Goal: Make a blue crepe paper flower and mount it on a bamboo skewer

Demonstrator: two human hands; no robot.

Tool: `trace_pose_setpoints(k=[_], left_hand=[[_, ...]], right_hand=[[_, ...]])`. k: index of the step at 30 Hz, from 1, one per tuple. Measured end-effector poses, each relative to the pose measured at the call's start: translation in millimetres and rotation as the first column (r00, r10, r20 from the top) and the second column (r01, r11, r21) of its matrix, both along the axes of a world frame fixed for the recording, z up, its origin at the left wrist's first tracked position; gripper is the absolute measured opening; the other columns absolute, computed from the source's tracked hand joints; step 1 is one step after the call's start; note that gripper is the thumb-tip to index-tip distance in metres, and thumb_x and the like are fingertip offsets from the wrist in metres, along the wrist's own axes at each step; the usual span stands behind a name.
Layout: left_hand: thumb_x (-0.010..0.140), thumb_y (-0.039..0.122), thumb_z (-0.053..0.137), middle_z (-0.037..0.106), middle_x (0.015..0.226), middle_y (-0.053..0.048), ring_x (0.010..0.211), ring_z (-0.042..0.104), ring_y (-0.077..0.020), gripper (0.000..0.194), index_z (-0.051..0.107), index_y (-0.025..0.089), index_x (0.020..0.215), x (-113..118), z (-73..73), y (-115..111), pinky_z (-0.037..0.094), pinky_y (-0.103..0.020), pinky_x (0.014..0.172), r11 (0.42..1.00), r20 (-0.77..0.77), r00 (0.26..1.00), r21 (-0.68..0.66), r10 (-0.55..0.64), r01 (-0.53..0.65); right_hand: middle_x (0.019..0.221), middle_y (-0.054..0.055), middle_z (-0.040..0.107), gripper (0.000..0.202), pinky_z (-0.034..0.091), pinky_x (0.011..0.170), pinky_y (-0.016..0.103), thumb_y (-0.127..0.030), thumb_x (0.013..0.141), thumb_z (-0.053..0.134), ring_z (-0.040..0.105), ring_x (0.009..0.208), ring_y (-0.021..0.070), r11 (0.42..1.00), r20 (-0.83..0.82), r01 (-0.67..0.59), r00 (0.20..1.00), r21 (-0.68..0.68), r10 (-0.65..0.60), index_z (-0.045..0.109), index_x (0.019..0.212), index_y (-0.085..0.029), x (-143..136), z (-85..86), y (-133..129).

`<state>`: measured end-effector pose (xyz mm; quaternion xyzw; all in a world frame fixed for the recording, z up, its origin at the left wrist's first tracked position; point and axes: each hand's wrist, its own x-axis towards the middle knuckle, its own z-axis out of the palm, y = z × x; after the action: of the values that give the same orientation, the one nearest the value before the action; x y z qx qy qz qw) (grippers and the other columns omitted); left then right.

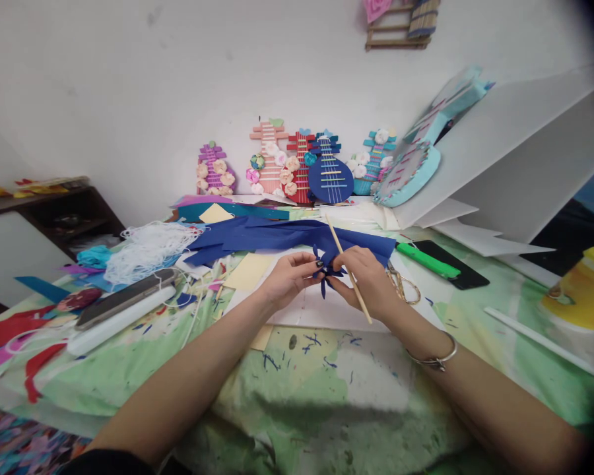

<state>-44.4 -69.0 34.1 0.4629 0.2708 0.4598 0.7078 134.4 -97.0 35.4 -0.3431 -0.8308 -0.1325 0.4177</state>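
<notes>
Between my two hands is a small dark blue paper flower (323, 287) with narrow strips or petals sticking out. My left hand (293, 280) pinches it from the left, thumb and forefinger together. From the other side my right hand (363, 277) closes on the flower with its fingertips, and a thin wooden stick (360, 300) is also held in that hand, slanting across the fingers. Beneath lies a white sheet (282, 310). Right behind the hands are folded sheets of blue paper (257, 234). A pair of gold-handled scissors (406, 288) rests beside my right hand.
Paper lutes with flowers, among them a blue lute (330, 178), lean along the wall. On the left are white string (146, 251) and a phone (129, 297). To the right lie a green cutter (428, 259), a black board (468, 277) and a yellow tub (581, 290).
</notes>
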Motion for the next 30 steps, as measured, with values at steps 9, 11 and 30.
trace_pose_setpoints(k=[9,11,30], left_hand=[[0.06,0.019,0.08,0.06,0.07,0.0,0.064,0.059,-0.0102,0.025,0.06,0.01,0.072,1.8,0.5,-0.9,0.047,-0.029,0.07,0.998,-0.065,0.998,0.062,-0.009,0.013],[0.059,0.019,0.08,0.06,0.068,0.0,0.061,0.058,-0.0093,0.026,0.06,0.01,0.072,1.5,-0.2,-0.2,0.047,-0.027,0.067,0.996,-0.104,0.995,0.088,0.0,0.009],[0.068,0.034,0.075,0.062,0.081,-0.003,0.072,0.061,-0.0136,0.03,0.057,0.015,0.084,-2.3,-1.3,4.6,0.047,-0.029,0.068,0.982,-0.103,0.985,0.146,0.135,-0.119]], right_hand=[[0.071,0.004,0.059,0.015,0.038,0.068,0.031,-0.011,0.087,0.045,0.05,0.07,0.0176,1.0,-0.009,0.026,1.0,0.014,-0.026,0.048,0.076,-0.02,-4.2,-6.5,0.0],[0.07,0.004,0.058,0.016,0.038,0.067,0.03,-0.011,0.087,0.044,0.049,0.068,0.0171,0.999,-0.006,0.024,1.0,0.024,-0.024,0.048,0.075,-0.02,-3.9,-5.9,0.3],[0.07,0.005,0.06,0.018,0.039,0.064,0.031,-0.01,0.089,0.042,0.05,0.067,0.0175,0.999,-0.011,0.0,1.0,0.036,0.0,0.049,0.075,-0.02,-1.8,2.0,-4.0]])
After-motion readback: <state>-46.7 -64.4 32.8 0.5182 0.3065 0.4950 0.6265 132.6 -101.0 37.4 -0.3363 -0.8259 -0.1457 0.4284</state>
